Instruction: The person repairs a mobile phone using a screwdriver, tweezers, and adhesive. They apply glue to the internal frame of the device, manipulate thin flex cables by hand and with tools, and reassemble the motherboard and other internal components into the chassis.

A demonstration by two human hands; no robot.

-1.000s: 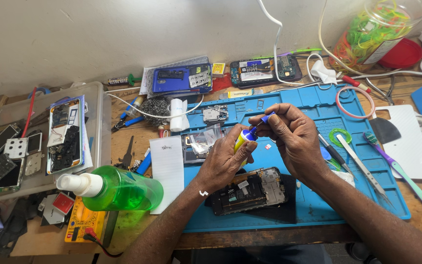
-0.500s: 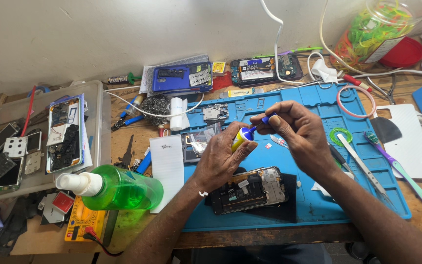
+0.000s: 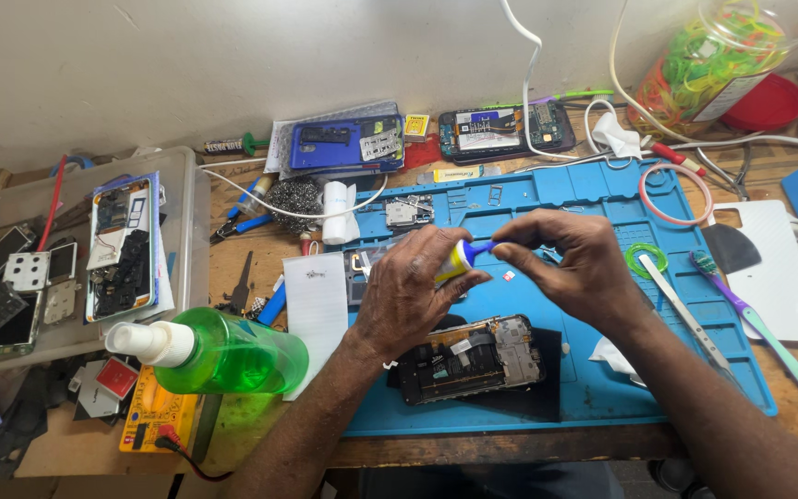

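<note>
Above blue mat [image 3: 602, 388] centre: small yellow tube [image 3: 454, 261], blue nozzle; left hand [image 3: 408, 296] clamped on body, right hand [image 3: 570, 268] fingers pinching tip.

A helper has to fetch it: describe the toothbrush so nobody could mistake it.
Start at the blue repair mat and go to its right edge. There, partly on a white sheet, lies the toothbrush, slanting. Unlike the metal tweezers beside it, it has a purple-and-teal plastic handle and bristles.
</note>
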